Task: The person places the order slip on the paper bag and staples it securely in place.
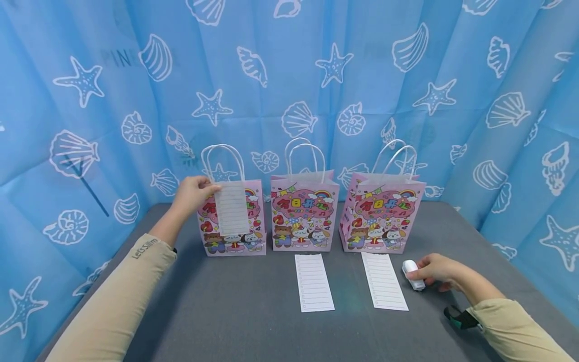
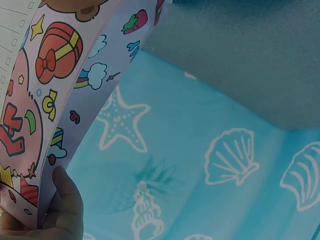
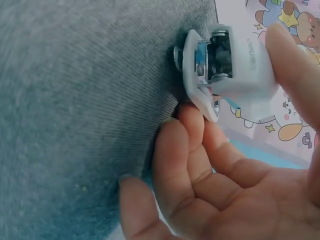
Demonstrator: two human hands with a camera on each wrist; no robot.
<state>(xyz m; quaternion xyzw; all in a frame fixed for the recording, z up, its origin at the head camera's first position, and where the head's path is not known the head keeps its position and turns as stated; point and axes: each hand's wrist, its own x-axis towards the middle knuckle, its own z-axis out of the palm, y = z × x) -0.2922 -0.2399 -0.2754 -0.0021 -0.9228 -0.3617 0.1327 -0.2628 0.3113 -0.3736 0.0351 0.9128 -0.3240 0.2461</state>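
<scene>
My left hand pinches a lined paper slip at the top edge of the left pink gift bag. The slip hangs down over the bag's printed front. In the left wrist view, the thumb of that hand lies along the bag's side panel. Over at the right, my right hand grips a small white stapler close to the grey tabletop. The right wrist view shows the stapler end-on, held between thumb and fingers.
A middle gift bag and a right gift bag stand upright with white handles. Before them lie a checklist slip and another checklist slip. A blue shell-patterned curtain hangs behind the grey table.
</scene>
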